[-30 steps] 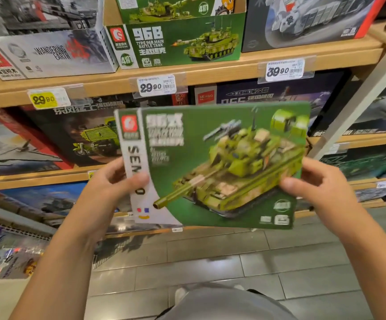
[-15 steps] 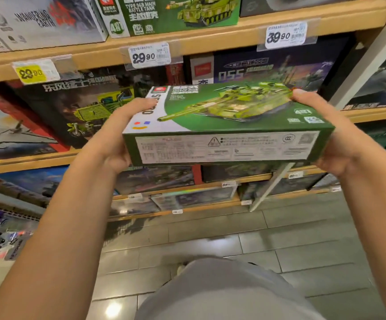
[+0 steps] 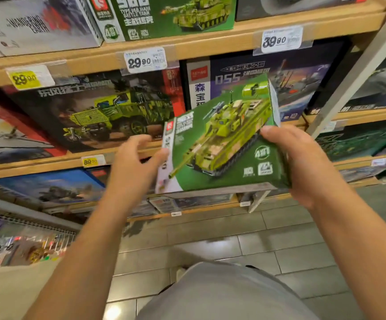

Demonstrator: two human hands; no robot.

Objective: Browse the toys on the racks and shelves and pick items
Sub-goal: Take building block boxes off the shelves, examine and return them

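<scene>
the green tank box (image 3: 222, 139) hangs in open air before the wooden shelves (image 3: 187, 46), tilted, its long axis climbing up-right, pictured gun aimed down-left. the right hand (image 3: 302, 162) grasps its lower right corner; the left hand (image 3: 134, 165), fingers relaxed, touches the white left edge. price tags (image 3: 146, 60) above the fingers read 29.90 and 39.80.

Grey tiled floor (image 3: 233, 245) under everything, bit of glare on it. Price tags clipped along the wooden shelf edges: a yellow 29.90 tag (image 3: 25, 79), a white 29.90 tag (image 3: 144, 60), a 39.80 tag (image 3: 280, 39). White slanted support post (image 3: 358, 65) on the right.
</scene>
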